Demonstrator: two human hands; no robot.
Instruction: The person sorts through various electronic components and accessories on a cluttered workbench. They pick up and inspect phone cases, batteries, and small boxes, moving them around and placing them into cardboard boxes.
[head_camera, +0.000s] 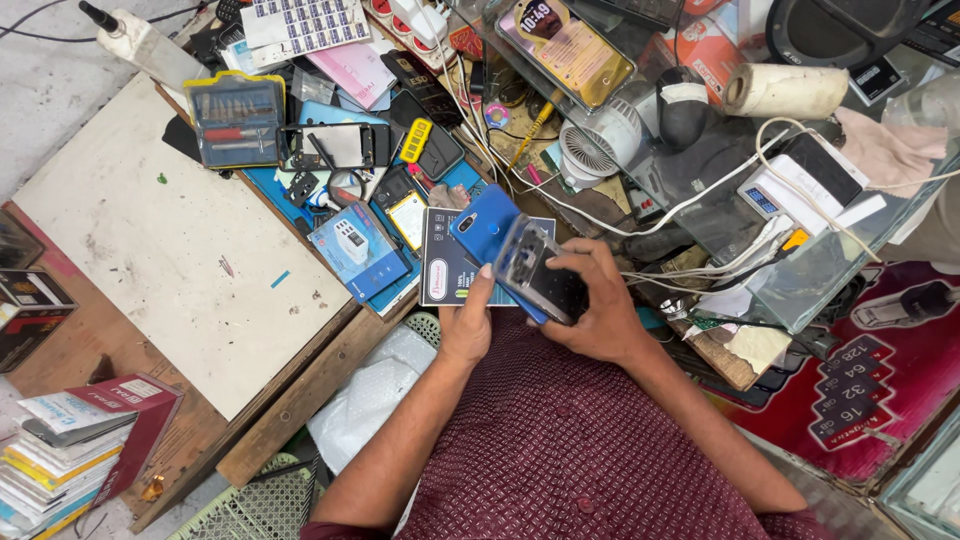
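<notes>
My left hand (468, 322) holds a blue smartphone (482, 225) by its lower edge, back side up, above a dark printed card (440, 270). My right hand (590, 295) grips a clear phone case (535, 268) with a dark inside and presses it against the blue phone's right side. Both hands meet just over the front edge of a cluttered workbench. My forearms in dark red patterned sleeves run down to the bottom of the view.
A white board (150, 240) covers the bench's left part. Behind the hands lie a small blue box (355, 250), a screwdriver kit case (237, 118), phone parts, white cables (700, 195), a small white fan (600, 140) and a tape roll (785, 90). Stacked booklets (70, 450) sit lower left.
</notes>
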